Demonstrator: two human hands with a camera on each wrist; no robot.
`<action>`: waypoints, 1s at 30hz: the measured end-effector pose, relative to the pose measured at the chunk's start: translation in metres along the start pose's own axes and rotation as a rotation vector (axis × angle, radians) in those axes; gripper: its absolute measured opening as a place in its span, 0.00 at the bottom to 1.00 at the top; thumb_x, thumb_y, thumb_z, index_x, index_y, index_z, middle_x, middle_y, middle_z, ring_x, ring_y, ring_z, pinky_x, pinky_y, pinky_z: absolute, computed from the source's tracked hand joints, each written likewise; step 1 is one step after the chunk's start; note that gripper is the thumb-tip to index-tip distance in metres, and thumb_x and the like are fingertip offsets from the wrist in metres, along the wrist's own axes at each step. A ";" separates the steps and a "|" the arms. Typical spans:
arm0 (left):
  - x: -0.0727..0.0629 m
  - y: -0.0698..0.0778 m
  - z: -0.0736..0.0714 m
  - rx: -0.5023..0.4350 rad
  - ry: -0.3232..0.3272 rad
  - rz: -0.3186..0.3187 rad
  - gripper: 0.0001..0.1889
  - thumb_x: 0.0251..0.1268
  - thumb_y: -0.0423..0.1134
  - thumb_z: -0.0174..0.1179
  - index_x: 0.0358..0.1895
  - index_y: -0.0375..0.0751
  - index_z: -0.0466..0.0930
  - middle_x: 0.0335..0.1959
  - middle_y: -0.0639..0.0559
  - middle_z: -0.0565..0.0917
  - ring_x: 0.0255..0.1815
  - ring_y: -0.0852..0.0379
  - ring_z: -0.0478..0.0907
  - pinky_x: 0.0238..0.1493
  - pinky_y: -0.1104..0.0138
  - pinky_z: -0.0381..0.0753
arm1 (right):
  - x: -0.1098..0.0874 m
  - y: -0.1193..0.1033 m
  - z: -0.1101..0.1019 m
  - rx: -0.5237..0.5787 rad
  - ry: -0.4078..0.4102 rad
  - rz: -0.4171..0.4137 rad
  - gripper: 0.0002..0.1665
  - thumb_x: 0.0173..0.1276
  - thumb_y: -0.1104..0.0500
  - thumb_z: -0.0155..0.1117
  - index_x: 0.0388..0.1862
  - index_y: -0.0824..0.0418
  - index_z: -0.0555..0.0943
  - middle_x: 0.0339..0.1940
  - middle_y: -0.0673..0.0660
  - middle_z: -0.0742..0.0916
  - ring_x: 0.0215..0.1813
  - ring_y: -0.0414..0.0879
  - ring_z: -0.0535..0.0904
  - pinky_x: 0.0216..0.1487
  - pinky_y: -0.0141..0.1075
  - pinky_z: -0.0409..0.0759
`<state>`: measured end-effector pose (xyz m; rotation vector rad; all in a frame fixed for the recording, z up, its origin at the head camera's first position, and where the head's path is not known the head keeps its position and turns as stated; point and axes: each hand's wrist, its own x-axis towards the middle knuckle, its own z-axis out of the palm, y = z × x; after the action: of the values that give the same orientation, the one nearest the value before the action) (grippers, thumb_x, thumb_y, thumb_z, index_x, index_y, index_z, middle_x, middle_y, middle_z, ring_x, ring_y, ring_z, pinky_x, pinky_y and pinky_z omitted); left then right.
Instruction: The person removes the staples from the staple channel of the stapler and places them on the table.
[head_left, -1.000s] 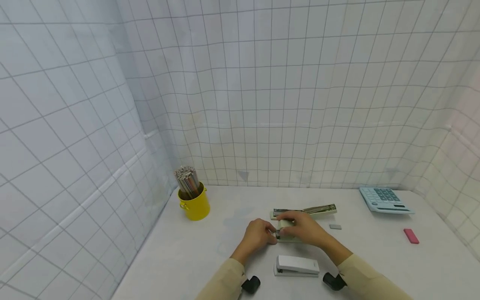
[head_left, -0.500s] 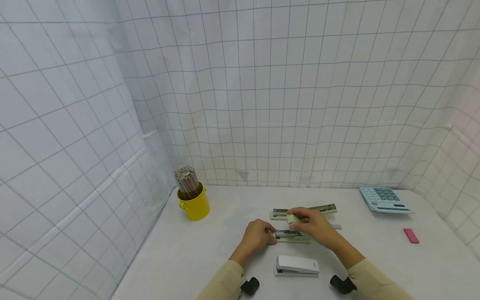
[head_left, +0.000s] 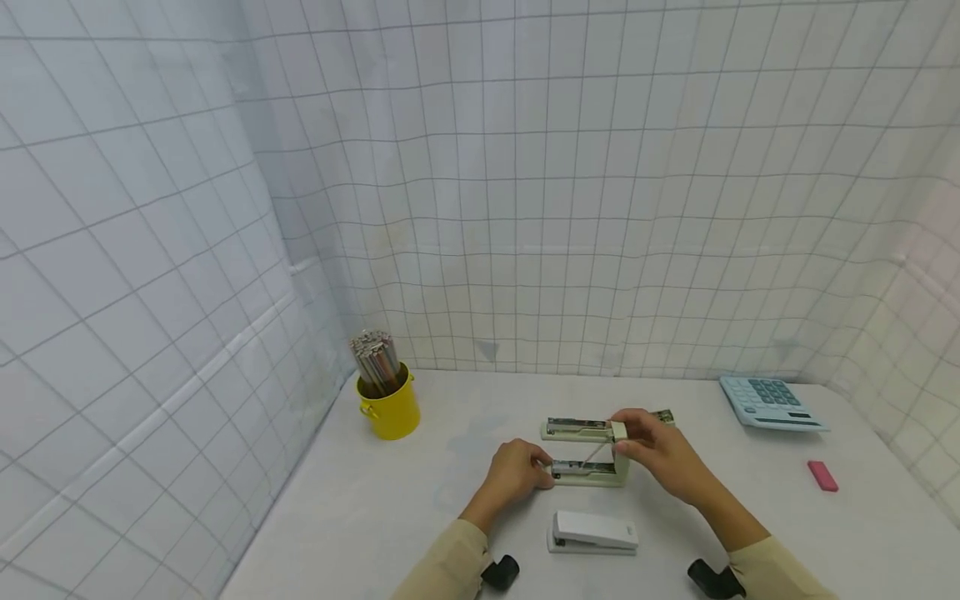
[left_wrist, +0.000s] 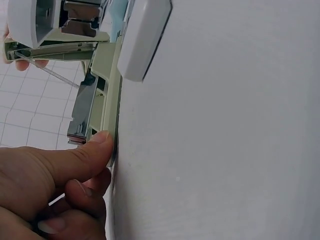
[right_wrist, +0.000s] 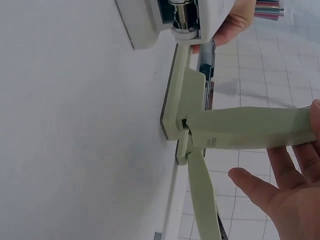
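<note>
A pale green stapler (head_left: 588, 481) lies on the white table with its top arm (right_wrist: 250, 127) swung up, standing roughly upright from the base. At the base's front end, my left hand (head_left: 515, 469) pinches it between thumb and fingers; the thumb (left_wrist: 95, 152) lies along its edge in the left wrist view. My right hand (head_left: 663, 457) holds the free end of the raised arm. A thin spring rod (left_wrist: 50, 72) runs from that arm to the metal staple channel (left_wrist: 82, 112). Just behind lies a second pale green stapler (head_left: 576, 433), spread open, partly covered by my right hand.
A white stapler (head_left: 595, 531), closed, lies nearer to me. Far left stands a yellow bucket (head_left: 392, 415) full of pencils (head_left: 375, 360). On the right are a light blue calculator (head_left: 772, 404) and a pink block (head_left: 822, 476). A gridded curtain (head_left: 480, 250) surrounds the table.
My right hand has moved right, swinging the nearer green stapler's top arm up and back from low over its base. My left hand has stayed on the front end.
</note>
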<state>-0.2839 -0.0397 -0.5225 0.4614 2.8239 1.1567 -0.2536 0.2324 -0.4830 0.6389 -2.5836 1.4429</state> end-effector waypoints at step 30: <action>0.000 0.003 0.000 0.031 -0.019 -0.005 0.09 0.49 0.34 0.78 0.36 0.42 0.90 0.20 0.60 0.78 0.23 0.64 0.70 0.31 0.68 0.70 | -0.041 0.047 -0.066 -0.258 -0.166 0.148 0.27 0.66 0.58 0.72 0.61 0.67 0.78 0.56 0.62 0.85 0.53 0.56 0.83 0.48 0.43 0.84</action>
<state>-0.2836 -0.0374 -0.5209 0.4640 2.8286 1.1031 -0.2433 0.3219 -0.4965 0.5642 -2.9354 1.1030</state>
